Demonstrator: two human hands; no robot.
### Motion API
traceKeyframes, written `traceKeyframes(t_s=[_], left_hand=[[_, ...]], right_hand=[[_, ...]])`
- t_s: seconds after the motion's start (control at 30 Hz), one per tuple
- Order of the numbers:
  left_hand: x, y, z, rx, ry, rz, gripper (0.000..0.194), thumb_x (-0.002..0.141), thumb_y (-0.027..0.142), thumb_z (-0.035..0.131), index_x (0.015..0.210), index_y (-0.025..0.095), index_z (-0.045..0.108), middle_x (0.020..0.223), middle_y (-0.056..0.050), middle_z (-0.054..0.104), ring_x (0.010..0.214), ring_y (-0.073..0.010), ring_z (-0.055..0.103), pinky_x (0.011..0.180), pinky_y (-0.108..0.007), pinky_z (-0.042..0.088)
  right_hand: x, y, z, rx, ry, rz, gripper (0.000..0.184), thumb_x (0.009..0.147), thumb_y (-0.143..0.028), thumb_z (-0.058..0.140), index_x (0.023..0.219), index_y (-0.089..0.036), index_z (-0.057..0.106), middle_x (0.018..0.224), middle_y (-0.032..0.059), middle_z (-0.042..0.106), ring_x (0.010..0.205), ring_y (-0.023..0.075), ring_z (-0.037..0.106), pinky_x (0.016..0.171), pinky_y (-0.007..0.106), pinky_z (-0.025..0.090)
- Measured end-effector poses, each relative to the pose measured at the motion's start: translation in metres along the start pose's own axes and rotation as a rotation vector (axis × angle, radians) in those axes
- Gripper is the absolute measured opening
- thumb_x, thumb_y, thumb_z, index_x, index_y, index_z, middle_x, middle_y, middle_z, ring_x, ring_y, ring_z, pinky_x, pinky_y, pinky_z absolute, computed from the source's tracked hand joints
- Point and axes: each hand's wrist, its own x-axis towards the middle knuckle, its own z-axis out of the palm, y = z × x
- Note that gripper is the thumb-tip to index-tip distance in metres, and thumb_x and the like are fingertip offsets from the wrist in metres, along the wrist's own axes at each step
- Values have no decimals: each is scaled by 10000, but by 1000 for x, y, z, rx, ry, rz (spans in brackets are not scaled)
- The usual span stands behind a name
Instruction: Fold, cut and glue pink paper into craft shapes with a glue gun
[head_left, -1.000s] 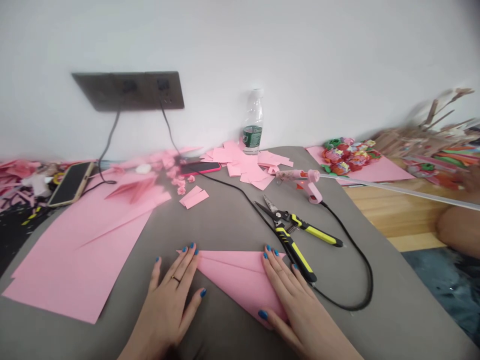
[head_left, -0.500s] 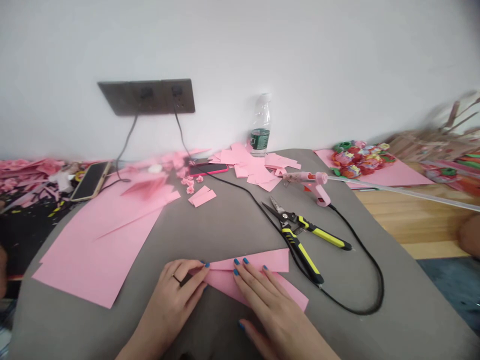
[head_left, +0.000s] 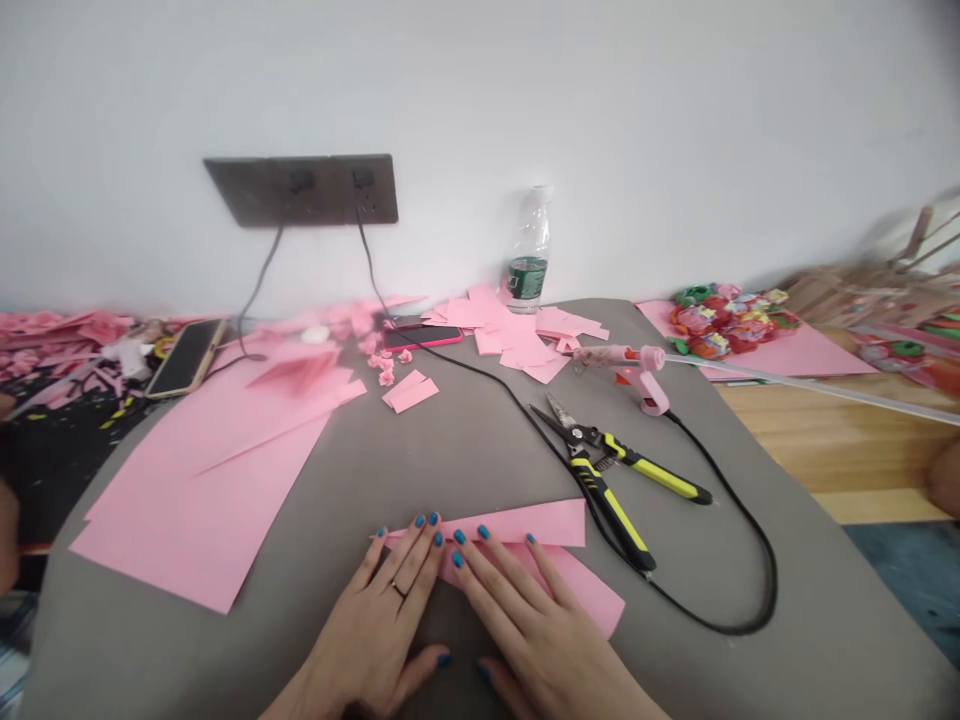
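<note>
A folded sheet of pink paper (head_left: 525, 524) lies on the grey table in front of me, its upper strip creased over a wider lower part. My left hand (head_left: 390, 600) rests flat on the paper's left end, fingers stretched out, a dark ring on one finger. Beside it my right hand (head_left: 525, 610) presses on the middle of the fold with spread fingers. Both palms cover part of the sheet's lower edge. Right of the paper lie open shears (head_left: 600, 455) with black and yellow handles.
A pink glue gun (head_left: 637, 375) with a long glue stick and a looping black cord (head_left: 765, 560) lies at the right. Large pink sheets (head_left: 202, 500) cover the left side. Behind are a phone (head_left: 424, 336), small paper pieces (head_left: 410, 391), a bottle (head_left: 529, 255) and colourful flowers (head_left: 731, 320).
My left hand has gone from pinching the paper's left end to lying flat on it, closer to my right hand. My right hand stays on the fold. The view has shifted slightly.
</note>
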Motion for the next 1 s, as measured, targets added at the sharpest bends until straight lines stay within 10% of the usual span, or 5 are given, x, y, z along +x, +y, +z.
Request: traceKeyframes(t_s=[0.53,0.83,1.0], left_hand=[[2,2,1,7,-13,-50,823,1022,528,368,1616,34,84,1460,-190,590,1357,-309,476,1141,-435,228],[9,-1,-5,16,31,-58,473,1009,355,461,1439,180,551,1439,-154,612,1326,-296,536,1071,-417,386],[21,-19,-14,-158,216,-37,303,998,119,458,1092,228,726,1213,-72,753,1111,-213,688,920,-336,532]], right_hand=[[-22,4,17,-56,38,-84,698,982,-626,437,1451,-120,541,1502,90,575,1350,272,478,1054,419,393],[-42,22,-12,-100,126,-110,331,959,-230,486,1224,-187,679,1309,45,717,1183,222,592,940,375,440],[-19,20,-22,244,84,144,307,861,-84,562,1098,-253,657,1104,29,747,927,209,655,845,340,498]])
